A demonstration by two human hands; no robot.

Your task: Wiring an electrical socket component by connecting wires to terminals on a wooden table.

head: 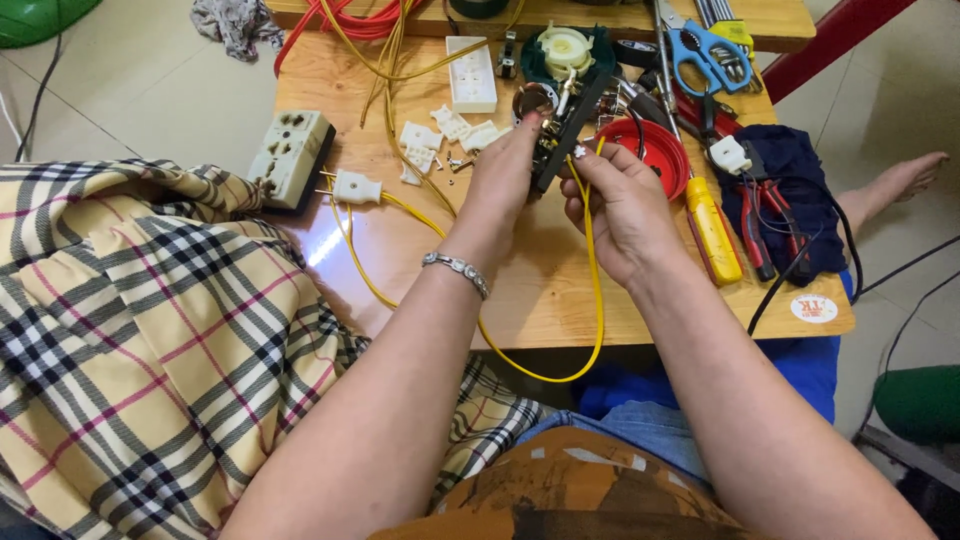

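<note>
Your left hand is closed around the lower end of a black strip, which rises slantwise from your fingers toward a green and cream switch body lying on the counter just beyond them. Your right hand is pinched shut on a yellow wire right beside the strip; whether the wire end actually touches the strip cannot be told, as your fingertips cover the joint. From your right fingers the wire drops in a loop below the counter edge and runs back up, under your left wrist, to a white plug left of your left fingers. A beige socket block sits just beyond that plug. White plastic pieces lie scattered near your left fingertips. Right of your right fingers: a red round lid, a yellow screwdriver, and blue scissors farther off.
</note>
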